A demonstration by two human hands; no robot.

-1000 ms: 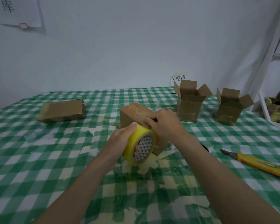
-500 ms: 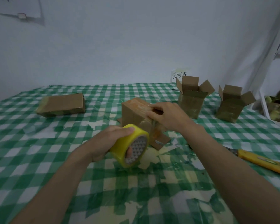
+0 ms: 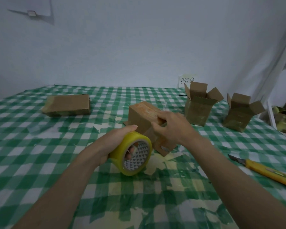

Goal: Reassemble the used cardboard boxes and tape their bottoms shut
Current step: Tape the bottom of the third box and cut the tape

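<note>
centre: box [image 3: 144, 116] on the table [image 3: 31, 156]
left of box: flattened box [image 3: 67, 105]
right of box: two open boxes [image 3: 201, 104], knife [image 3: 267, 173]
before box: tape roll [image 3: 132, 153]

You are looking at a dim, bluish, low-contrast picture, evenly lit with no glare and only soft shadows under the boxes [image 3: 200, 106] on the worktop [image 3: 40, 146]. Wide-angle bending curves the right edge, where the far corner smears, and fine detail is soft throughout.

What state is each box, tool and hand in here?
Middle box: bottom up, held.
Flat box: folded flat.
Two far boxes: upright, top flaps open.
Tape roll: gripped.
Knife: lying, blade out.
Left hand: grips roll.
Right hand: holds middle box.
</note>
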